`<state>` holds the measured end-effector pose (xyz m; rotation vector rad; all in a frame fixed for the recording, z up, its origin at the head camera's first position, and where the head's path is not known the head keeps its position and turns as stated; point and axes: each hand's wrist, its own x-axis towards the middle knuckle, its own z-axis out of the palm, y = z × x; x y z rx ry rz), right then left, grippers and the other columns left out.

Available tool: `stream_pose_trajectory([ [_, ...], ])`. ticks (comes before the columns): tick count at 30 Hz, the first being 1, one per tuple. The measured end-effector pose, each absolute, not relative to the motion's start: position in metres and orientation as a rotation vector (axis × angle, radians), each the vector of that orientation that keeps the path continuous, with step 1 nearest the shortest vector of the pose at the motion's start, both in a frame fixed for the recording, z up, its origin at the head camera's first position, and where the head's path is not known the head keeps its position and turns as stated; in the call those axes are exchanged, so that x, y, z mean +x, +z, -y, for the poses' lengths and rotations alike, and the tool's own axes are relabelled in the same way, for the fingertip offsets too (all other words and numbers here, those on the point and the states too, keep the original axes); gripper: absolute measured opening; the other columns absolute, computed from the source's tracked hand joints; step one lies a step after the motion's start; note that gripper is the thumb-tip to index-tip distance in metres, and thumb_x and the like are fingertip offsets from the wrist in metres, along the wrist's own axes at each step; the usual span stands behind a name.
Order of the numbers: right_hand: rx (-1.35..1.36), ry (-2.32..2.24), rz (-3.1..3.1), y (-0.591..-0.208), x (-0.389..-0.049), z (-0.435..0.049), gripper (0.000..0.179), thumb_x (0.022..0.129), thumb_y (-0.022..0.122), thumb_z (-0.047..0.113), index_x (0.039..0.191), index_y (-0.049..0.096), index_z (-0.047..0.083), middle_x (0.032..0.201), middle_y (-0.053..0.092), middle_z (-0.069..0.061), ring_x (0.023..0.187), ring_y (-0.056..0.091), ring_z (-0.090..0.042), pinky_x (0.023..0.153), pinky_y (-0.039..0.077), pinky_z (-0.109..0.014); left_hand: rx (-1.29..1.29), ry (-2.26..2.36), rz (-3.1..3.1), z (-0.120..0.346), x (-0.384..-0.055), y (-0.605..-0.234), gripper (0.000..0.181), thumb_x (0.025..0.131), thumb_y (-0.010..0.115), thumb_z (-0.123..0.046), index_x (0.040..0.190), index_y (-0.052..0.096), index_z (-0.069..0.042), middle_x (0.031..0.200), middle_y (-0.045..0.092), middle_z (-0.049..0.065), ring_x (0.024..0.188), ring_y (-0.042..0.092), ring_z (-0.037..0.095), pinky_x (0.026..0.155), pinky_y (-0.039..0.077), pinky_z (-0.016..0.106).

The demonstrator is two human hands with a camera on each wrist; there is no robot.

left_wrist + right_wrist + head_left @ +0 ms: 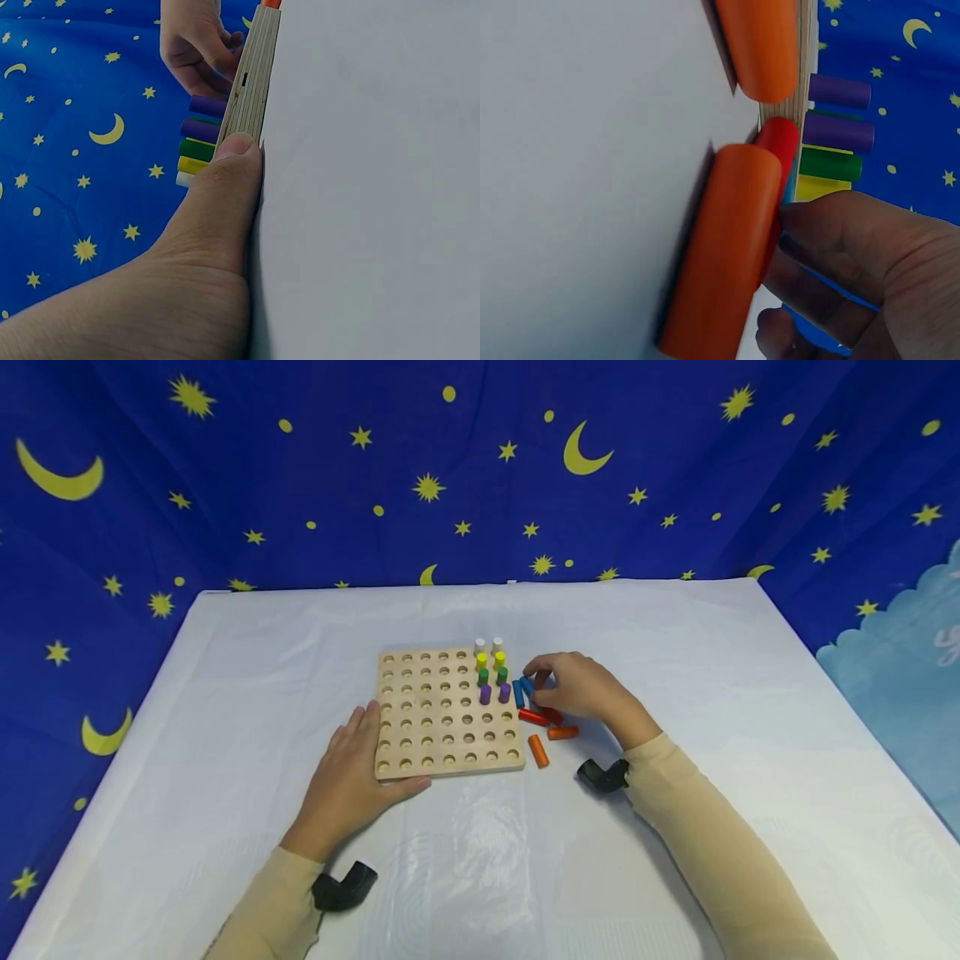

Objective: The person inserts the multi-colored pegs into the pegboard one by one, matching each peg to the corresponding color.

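We pinch a blue peg (527,687) in right hand (581,687): light, rigid, smooth; grip mid-shaft. Left hand (352,777) flat, steadying board (442,714).

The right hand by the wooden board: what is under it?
Under the right hand lie blue pegs and red pegs on the white table, beside the wooden board. The palm covers the rest, so more cannot be told.
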<state>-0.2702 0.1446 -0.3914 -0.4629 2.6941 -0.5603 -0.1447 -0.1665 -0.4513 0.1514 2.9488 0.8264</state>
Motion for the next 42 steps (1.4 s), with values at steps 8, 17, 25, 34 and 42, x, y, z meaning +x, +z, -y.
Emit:
stream_pose_trajectory([
  [8, -0.505, -0.506, -2.685, -0.388, -0.276, -0.145, 0.038, 0.088, 0.068, 0.01, 0.125, 0.067, 0.017, 0.111, 0.07, -0.004, 0.098, 0.06, -0.023, 0.093, 0.052, -0.044, 0.158, 0.828, -2.951, 0.166, -0.145, -0.45, 0.133, 0.07, 0.074, -0.073, 0.16, 0.003, -0.005, 0.167, 0.012, 0.017, 0.155, 0.01, 0.036, 0.127, 0.01, 0.053],
  [17, -0.517, -0.53, -2.661, -0.393, -0.283, -0.15, 0.037, 0.091, 0.065, 0.003, 0.125, 0.068, 0.018, 0.131, 0.065, -0.008, 0.12, 0.057, -0.028, 0.109, 0.046, -0.055, 0.159, 0.824, -2.953, 0.167, -0.145, -0.451, 0.134, 0.07, 0.074, -0.074, 0.16, 0.003, -0.005, 0.167, 0.012, 0.017, 0.155, 0.01, 0.036, 0.127, 0.01, 0.053],
  [25, -0.584, -0.533, -2.68, -0.397, -0.282, -0.153, 0.033, 0.093, 0.065, 0.005, 0.124, 0.066, 0.016, 0.12, 0.065, -0.008, 0.107, 0.059, -0.026, 0.103, 0.051, -0.05, 0.162, 0.83, -2.956, 0.167, -0.145, -0.452, 0.134, 0.069, 0.074, -0.075, 0.16, 0.005, -0.005, 0.167, 0.013, 0.016, 0.155, 0.01, 0.036, 0.127, 0.01, 0.054],
  [34, -0.654, -0.587, -2.69, -0.401, -0.278, -0.159, 0.031, 0.095, 0.065, 0.008, 0.126, 0.067, 0.014, 0.116, 0.065, -0.008, 0.099, 0.057, -0.024, 0.101, 0.052, -0.045, 0.167, 0.833, -2.963, 0.167, -0.144, -0.452, 0.133, 0.069, 0.074, -0.074, 0.16, 0.005, -0.005, 0.166, 0.013, 0.017, 0.155, 0.011, 0.036, 0.127, 0.01, 0.053],
  [42, -0.649, -0.718, -2.695, -0.399, -0.273, -0.163, 0.03, 0.096, 0.065, 0.012, 0.125, 0.061, 0.014, 0.112, 0.065, -0.008, 0.09, 0.055, -0.023, 0.085, 0.052, -0.038, 0.166, 0.827, -2.963, 0.167, -0.144, -0.452, 0.134, 0.069, 0.074, -0.074, 0.16, 0.004, -0.004, 0.166, 0.013, 0.017, 0.155, 0.011, 0.036, 0.127, 0.01, 0.053],
])
